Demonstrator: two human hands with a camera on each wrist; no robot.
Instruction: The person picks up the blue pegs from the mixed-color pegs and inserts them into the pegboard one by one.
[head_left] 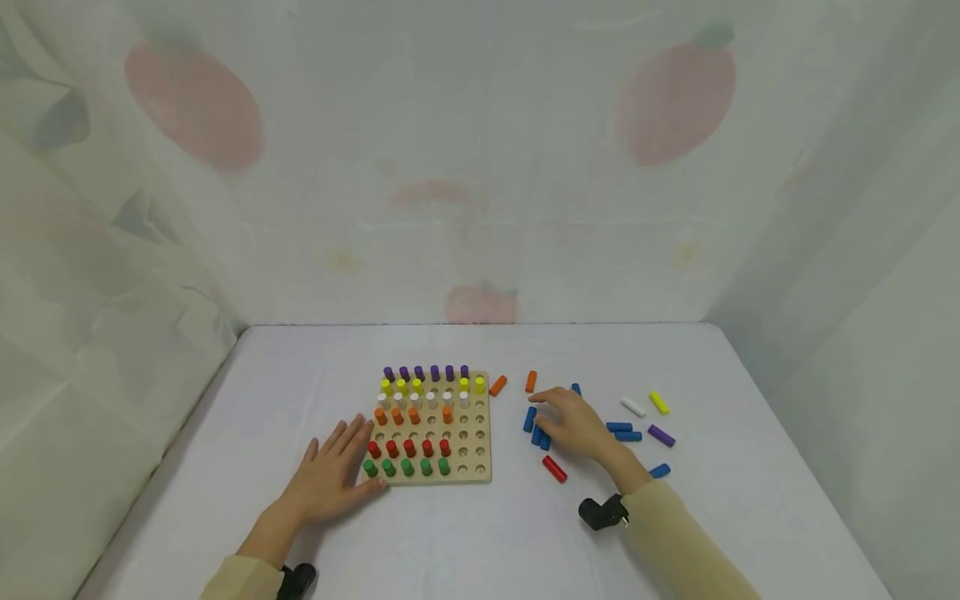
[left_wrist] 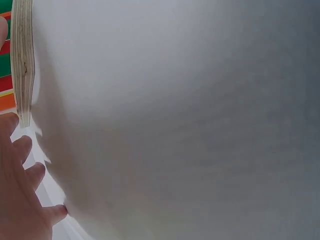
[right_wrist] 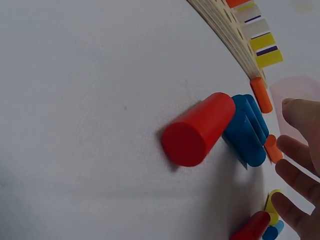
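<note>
A wooden peg board (head_left: 471, 480) stands on the table with rows of purple, yellow, white, orange, red and green pegs in its holes. My left hand (head_left: 330, 477) lies at its left side, fingers straight and spread, the fingertips and thumb at the board's edge. Over the loose pegs to the right is my right hand (head_left: 576, 425), fingers loosely bent with nothing between them. Several blue pegs (head_left: 545, 440) lie by its fingertips. Nearer the front is a red peg (head_left: 554, 469), large in the right wrist view. A second red peg (right_wrist: 250, 227) shows at that view's bottom.
Two orange pegs (head_left: 531, 382) lie past the board's right edge. Farther right are a white peg (head_left: 633, 407), a yellow peg (head_left: 659, 403), a purple peg (head_left: 662, 435) and more blue pegs (head_left: 627, 436). Printed curtains surround the white table (head_left: 420, 542).
</note>
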